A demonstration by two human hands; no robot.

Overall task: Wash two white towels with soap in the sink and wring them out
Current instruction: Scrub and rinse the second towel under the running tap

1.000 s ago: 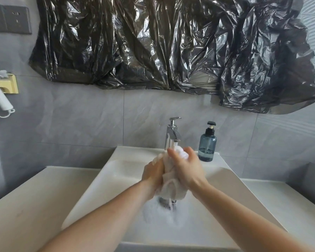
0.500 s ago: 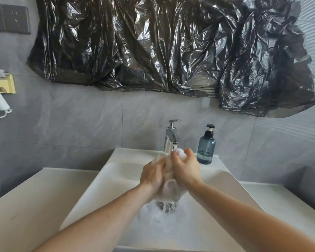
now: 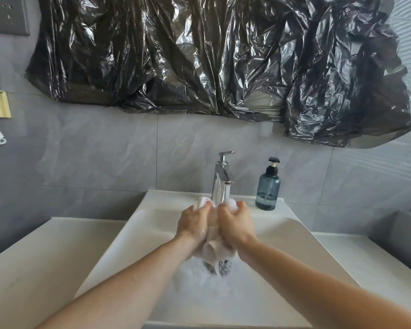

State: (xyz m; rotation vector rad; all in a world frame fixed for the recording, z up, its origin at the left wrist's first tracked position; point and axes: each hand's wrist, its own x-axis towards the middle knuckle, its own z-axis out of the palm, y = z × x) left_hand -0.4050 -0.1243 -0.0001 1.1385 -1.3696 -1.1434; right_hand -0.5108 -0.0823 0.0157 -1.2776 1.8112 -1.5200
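Hands shifted sinkward: left hand, right hand squeeze upright towel

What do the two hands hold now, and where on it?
Both hold one bunched white towel: left hand and right hand grip its upper part, side by side.

- Both forearms are bare from the bottom edge of the view up to the wrists; no sleeve shows on either.
- The left hand is bare, with nothing worn on the wrist or the fingers that show.
- The right hand is bare too, its wrist unadorned.
- Wet sheen and a little foam lie on the knuckles.
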